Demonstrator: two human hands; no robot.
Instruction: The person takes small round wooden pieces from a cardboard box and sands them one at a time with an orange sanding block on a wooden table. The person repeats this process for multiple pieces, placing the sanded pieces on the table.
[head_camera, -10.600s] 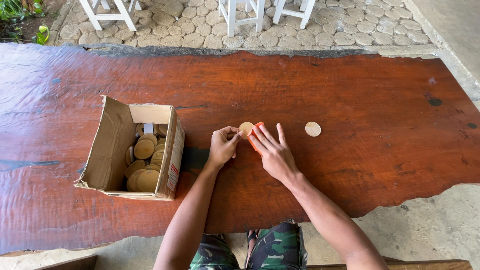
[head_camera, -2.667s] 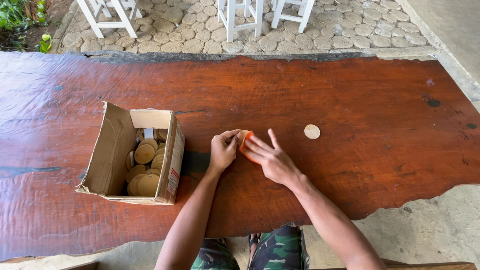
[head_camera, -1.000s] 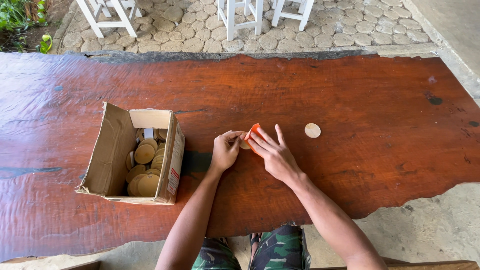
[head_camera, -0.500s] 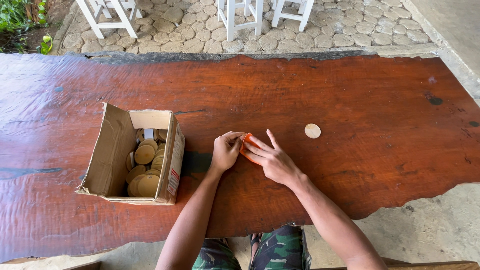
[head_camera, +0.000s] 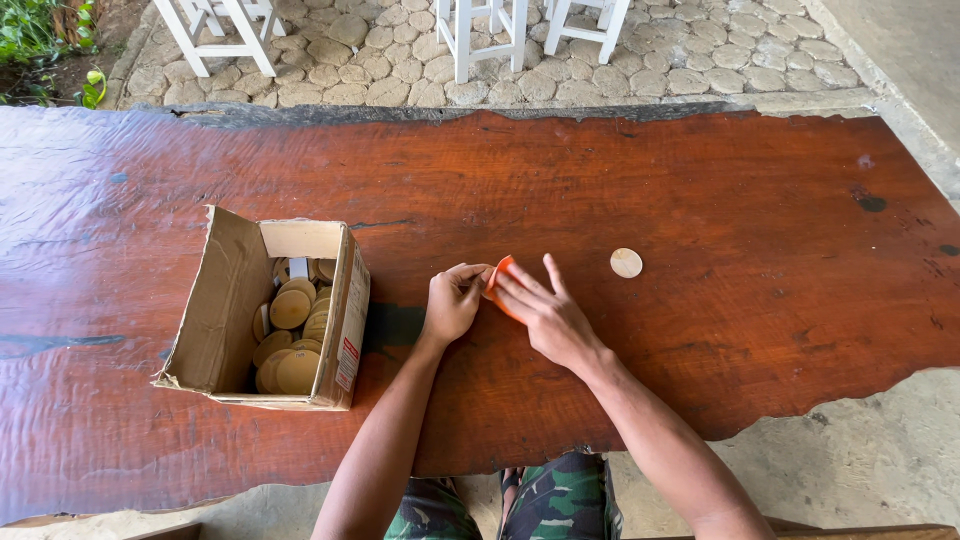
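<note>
head view showed left hand (head_camera: 452, 303) and right hand (head_camera: 545, 315) pinching an orange piece (head_camera: 499, 282) together; best kept flat on the table (head_camera: 700, 200)

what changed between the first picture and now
The tan disc that lay bare at the fingertips about ten seconds ago is now out of sight; both hands, left hand and right hand, have closed in on the small orange piece and pinch it between them. The lone disc, the cardboard box of discs and the table stayed put.
</note>
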